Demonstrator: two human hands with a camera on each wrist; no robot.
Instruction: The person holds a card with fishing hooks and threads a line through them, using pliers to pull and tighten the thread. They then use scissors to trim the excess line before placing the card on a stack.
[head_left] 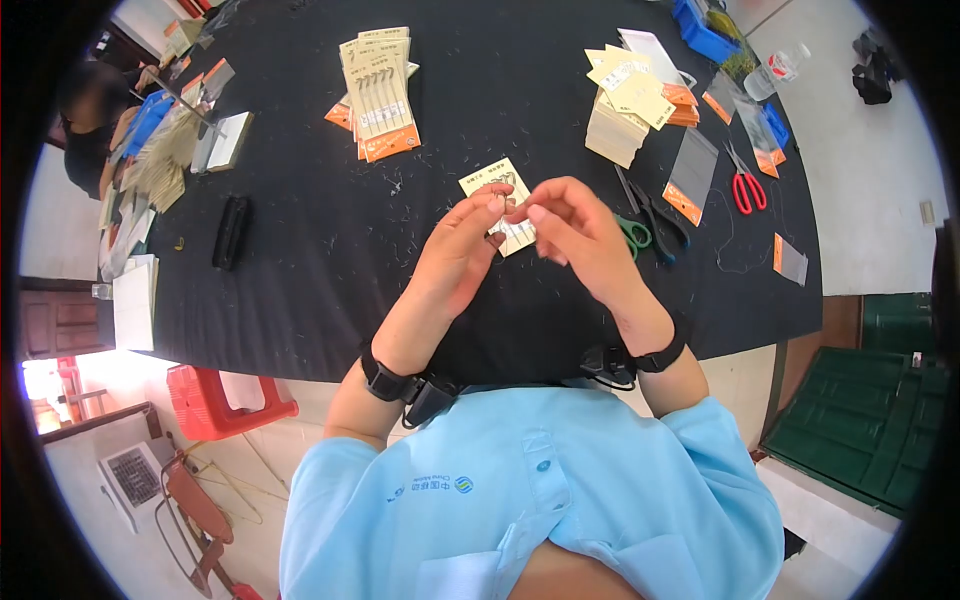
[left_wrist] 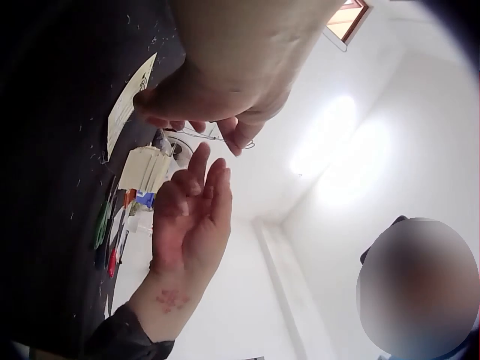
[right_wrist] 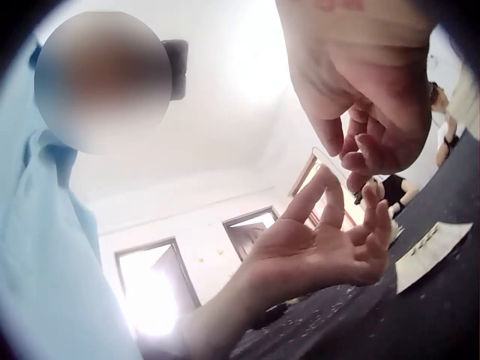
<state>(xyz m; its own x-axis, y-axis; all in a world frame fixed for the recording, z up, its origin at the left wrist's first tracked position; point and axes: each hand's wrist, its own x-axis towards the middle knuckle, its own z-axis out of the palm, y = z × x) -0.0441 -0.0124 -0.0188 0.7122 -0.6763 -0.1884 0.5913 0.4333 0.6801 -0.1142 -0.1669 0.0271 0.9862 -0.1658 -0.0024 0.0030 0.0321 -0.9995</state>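
Observation:
My left hand [head_left: 462, 245] pinches a thin, dark curved wire, which looks like a fishing hook [head_left: 501, 203], between thumb and forefinger. The left wrist view shows this thin hook [left_wrist: 214, 138] sticking out past the fingertips. Close on its right, my right hand [head_left: 580, 235] has its fingers loosely bent, thumb and forefinger apart, with nothing visible between them. Below both hands lies a cream card [head_left: 487, 184] with dark hook shapes and pale stems on it, partly hidden by the fingers.
A pile of hook cards [head_left: 380, 100] lies ahead on the black cloth [head_left: 470, 90]. A stack of cream cards [head_left: 612, 135], pliers [head_left: 655, 215], green-handled scissors [head_left: 634, 236] and red-handled scissors [head_left: 745, 188] are on the right. A black case [head_left: 231, 232] sits left. Another person is at the far left.

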